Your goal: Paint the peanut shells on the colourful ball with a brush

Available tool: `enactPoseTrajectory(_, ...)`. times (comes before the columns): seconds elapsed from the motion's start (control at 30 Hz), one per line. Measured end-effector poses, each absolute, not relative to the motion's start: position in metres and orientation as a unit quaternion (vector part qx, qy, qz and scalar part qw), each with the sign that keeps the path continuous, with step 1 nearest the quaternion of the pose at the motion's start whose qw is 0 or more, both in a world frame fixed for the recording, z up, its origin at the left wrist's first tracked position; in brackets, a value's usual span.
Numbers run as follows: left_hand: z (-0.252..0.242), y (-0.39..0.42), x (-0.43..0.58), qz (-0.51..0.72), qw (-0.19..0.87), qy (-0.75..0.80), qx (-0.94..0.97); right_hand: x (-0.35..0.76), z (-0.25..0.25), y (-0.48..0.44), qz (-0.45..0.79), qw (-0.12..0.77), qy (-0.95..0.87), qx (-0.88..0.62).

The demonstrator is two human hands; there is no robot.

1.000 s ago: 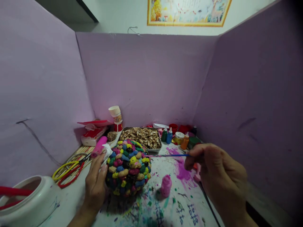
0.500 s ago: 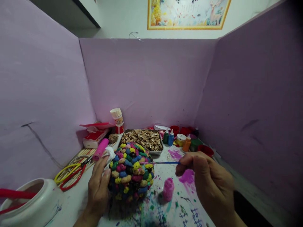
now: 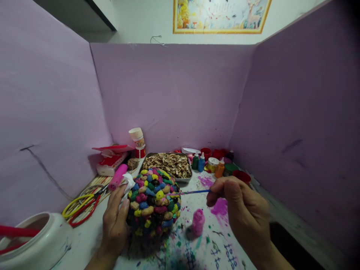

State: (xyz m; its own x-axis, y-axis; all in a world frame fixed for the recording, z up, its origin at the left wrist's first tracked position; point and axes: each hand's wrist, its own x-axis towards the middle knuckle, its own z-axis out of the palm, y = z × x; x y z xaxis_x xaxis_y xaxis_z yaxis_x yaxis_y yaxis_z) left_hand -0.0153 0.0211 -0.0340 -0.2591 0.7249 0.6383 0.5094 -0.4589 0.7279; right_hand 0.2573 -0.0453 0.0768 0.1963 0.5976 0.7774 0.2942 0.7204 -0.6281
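A round ball covered in painted peanut shells [image 3: 154,204], coloured pink, yellow, blue, green, black and bare tan, sits on the table in front of me. My left hand [image 3: 115,221] rests against its left side, with a crumpled white tissue [image 3: 129,182] gripped between thumb and fingers. Pinched in my right hand [image 3: 242,210] is a thin paintbrush [image 3: 197,192] with a blue handle. Its pinkish tip reaches the ball's right front; whether the bristles touch is hard to tell. Below the brush stands a small pink paint bottle [image 3: 198,222].
Behind the ball lies a metal tray [image 3: 185,180] of peanut shells. Green [image 3: 195,161] and orange paint bottles [image 3: 219,168] stand at the back right. Scissors [image 3: 84,208] and a white pot [image 3: 53,240] are at left. Lilac panels [image 3: 174,93] enclose the table.
The whole view has shifted slightly, moving things a little left and up. Both hands keep their grips, and the brush tip stays at about the same spot by the ball.
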Motion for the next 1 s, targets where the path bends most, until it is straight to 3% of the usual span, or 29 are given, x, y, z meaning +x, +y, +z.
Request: enactPoseTrajectory(1.0,-0.0394,0.0248,-0.0185,0.624,0.116,0.509,0.582,0.2540,0.0736,-0.0486,0.148,0.685,-0.621,-0.350)
